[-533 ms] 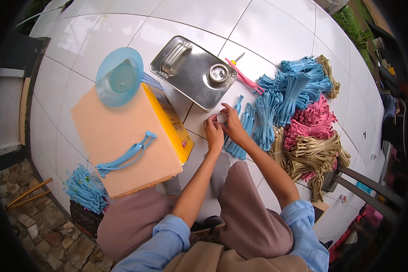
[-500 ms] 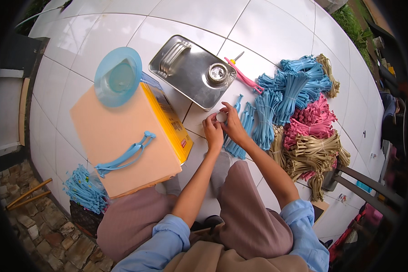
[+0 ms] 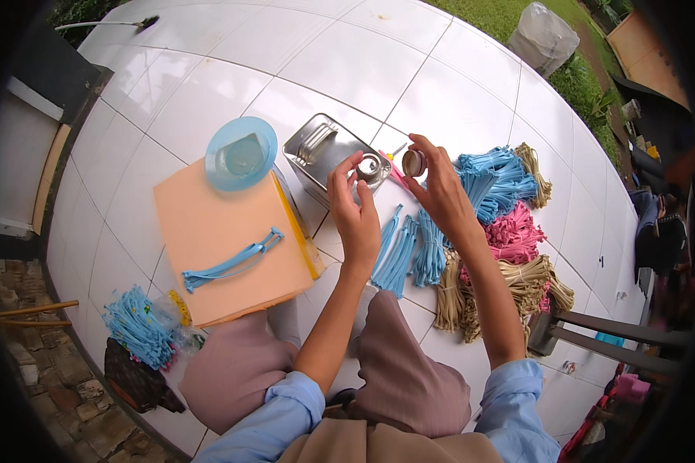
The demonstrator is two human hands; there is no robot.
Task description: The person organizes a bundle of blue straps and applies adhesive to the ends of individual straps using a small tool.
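My right hand (image 3: 442, 185) is raised just right of the metal can, pinching a small round cap (image 3: 414, 163) between thumb and fingers. The rectangular silver can (image 3: 305, 154) stands on the tiles, with a carrying handle on its top and a round spout (image 3: 368, 167) at its right end. My left hand (image 3: 355, 212) is in front of the spout, thumb and fingers curved apart with nothing between them. Whether its fingertips touch the can is unclear. Two bundles of light blue straps (image 3: 398, 251) lie below my hands.
At left, a peach board (image 3: 208, 224) tops a yellow-sided box, carrying a translucent blue bowl (image 3: 262, 166) and a few blue straps (image 3: 235, 261). Bundled pink straps (image 3: 515, 234), beige straps (image 3: 529, 282) and more blue ones pile up at right. Pink-handled pliers-like tool (image 3: 392, 170) lies behind the can.
My hands, together on the cap before, have parted. The right one has carried the cap up and right; the left has released it and moved up beside the spout. The view has shifted.
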